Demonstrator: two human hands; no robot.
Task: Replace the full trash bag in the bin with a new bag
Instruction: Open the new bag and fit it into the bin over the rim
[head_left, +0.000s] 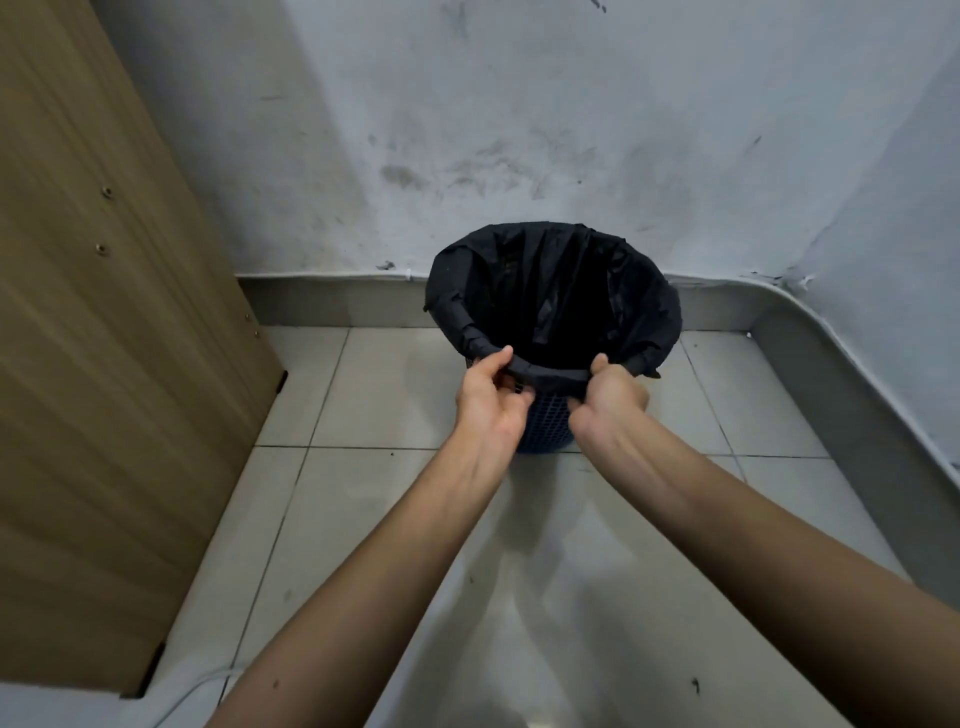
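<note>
A blue perforated plastic bin (548, 426) stands on the tiled floor close to the wall. A black trash bag (550, 291) lines it, its edge folded out over the rim all round. The inside of the bag looks dark, and what it holds cannot be made out. My left hand (493, 400) pinches the folded bag edge at the near left of the rim. My right hand (610, 395) grips the same edge at the near right. Both forearms reach in from the bottom of the view.
A wooden furniture panel (104, 338) stands at the left, close to the bin. The stained white wall (519, 130) and a grey skirting (810, 353) close off the back and right. A white cable (202, 680) lies on the floor at lower left.
</note>
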